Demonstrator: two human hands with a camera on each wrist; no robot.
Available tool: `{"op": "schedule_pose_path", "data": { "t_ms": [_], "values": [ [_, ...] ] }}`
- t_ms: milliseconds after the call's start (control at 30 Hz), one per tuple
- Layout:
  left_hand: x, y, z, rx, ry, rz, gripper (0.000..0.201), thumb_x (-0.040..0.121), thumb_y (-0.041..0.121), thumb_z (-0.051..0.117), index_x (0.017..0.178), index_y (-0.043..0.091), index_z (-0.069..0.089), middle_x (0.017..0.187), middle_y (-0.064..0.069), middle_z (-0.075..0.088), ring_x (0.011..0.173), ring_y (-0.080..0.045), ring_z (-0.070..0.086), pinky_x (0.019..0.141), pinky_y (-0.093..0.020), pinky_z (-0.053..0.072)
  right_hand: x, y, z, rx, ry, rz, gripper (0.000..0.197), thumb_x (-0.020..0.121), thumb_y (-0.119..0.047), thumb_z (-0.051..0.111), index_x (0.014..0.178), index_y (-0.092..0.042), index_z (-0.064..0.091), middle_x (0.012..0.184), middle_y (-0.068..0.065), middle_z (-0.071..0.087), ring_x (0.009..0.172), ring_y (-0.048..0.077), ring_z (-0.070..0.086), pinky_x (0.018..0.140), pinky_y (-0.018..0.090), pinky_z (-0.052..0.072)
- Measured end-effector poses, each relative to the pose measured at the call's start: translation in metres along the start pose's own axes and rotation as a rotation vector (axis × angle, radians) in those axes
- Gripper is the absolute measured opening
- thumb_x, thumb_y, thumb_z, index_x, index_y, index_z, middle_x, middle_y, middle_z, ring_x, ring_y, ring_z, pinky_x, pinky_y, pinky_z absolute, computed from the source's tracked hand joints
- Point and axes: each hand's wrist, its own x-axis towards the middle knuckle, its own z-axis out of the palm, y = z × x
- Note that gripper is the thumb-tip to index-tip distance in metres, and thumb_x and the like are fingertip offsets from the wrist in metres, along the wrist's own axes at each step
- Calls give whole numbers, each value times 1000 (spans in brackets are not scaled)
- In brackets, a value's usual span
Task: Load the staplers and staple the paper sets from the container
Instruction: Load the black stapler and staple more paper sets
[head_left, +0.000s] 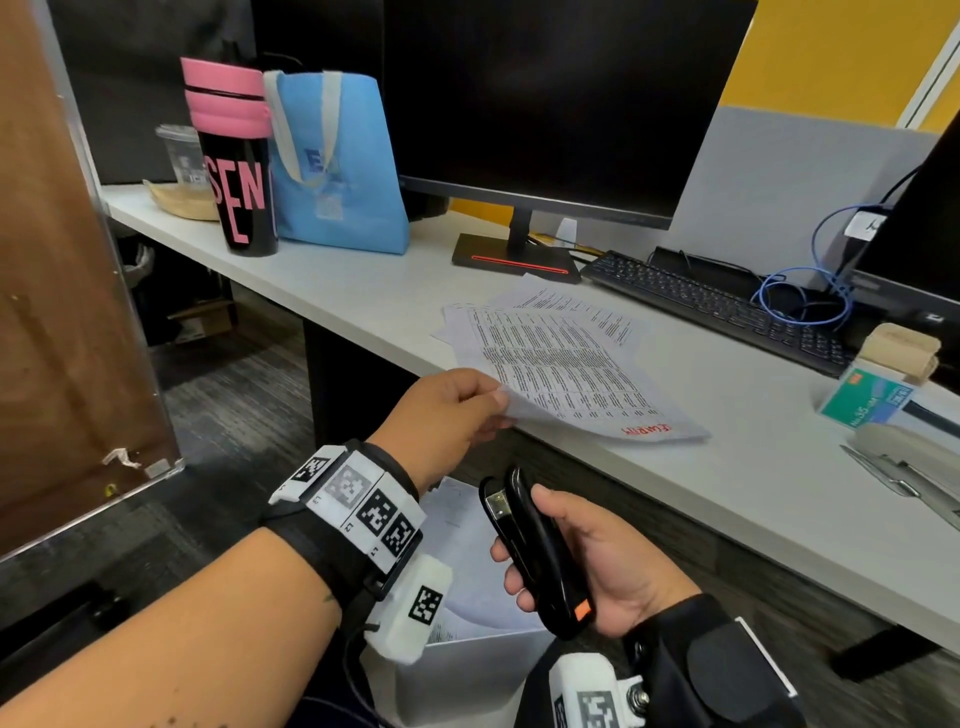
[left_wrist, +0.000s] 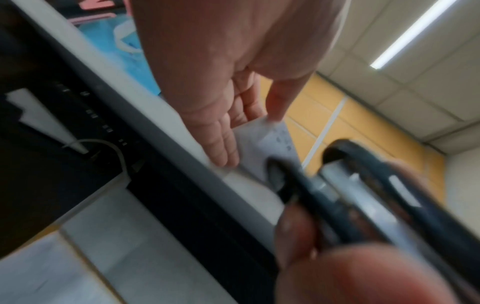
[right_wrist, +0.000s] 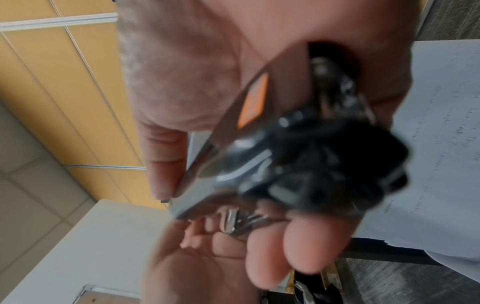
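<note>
A set of printed sheets (head_left: 566, 374) lies at the desk's front edge, with red writing near its lower corner. My left hand (head_left: 457, 410) pinches the near-left corner of that paper set (left_wrist: 272, 135) between thumb and fingers. My right hand (head_left: 587, 561) sits below the desk edge and grips a black stapler (head_left: 535, 551) with an orange tab, its nose pointing up toward the paper. The black stapler (right_wrist: 298, 156) fills the right wrist view, blurred. A white container (head_left: 467, 670) with more papers stands on the floor under my hands.
A beige stapler (head_left: 914, 457) lies open at the desk's right edge beside a green staple box (head_left: 867, 400). Further back are a monitor (head_left: 550, 104), keyboard (head_left: 722, 306), blue bag (head_left: 337, 161) and pink-lidded cup (head_left: 239, 156). A brown partition (head_left: 62, 291) stands left.
</note>
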Motion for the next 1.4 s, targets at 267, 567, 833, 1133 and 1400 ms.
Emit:
{"op": "schedule_pose_path", "data": {
  "t_ms": [267,567,833,1133,1400],
  "values": [
    [-5,-31,-5,-325,412,25,19,90,17,68,105,15,56,107,-15,62,86,-29,70,79,-41,58,-6,-8,-1,51,40,-78,51,82,-46,59,104,-1,63,85,17,64,66,27,62,57,33,52],
    [-6,-27,1,-22,154,-199,28,90,17,65,66,14,50,59,-5,50,49,-15,45,48,-25,32,5,-20,9,89,158,-99,64,73,-52,64,110,1,62,83,15,65,67,25,64,57,32,55],
    [-11,-19,4,-99,-4,-401,36,87,49,65,97,14,70,83,-9,71,63,-20,61,65,-30,52,11,-23,14,32,181,-84,45,88,-46,57,83,-5,75,75,9,66,65,20,62,57,31,52],
    [-14,-16,19,-197,21,-357,20,87,27,70,96,9,71,73,-5,70,57,-21,57,56,-28,53,16,-18,16,-4,221,-118,42,93,-40,54,99,-1,68,70,8,69,60,16,61,52,28,49],
    [-14,-11,15,-197,38,-344,26,93,35,62,101,11,68,80,-8,73,60,-22,65,65,-34,58,13,-18,13,63,193,-120,51,89,-47,57,101,1,69,78,9,68,61,17,60,51,27,49]
  ]
}}
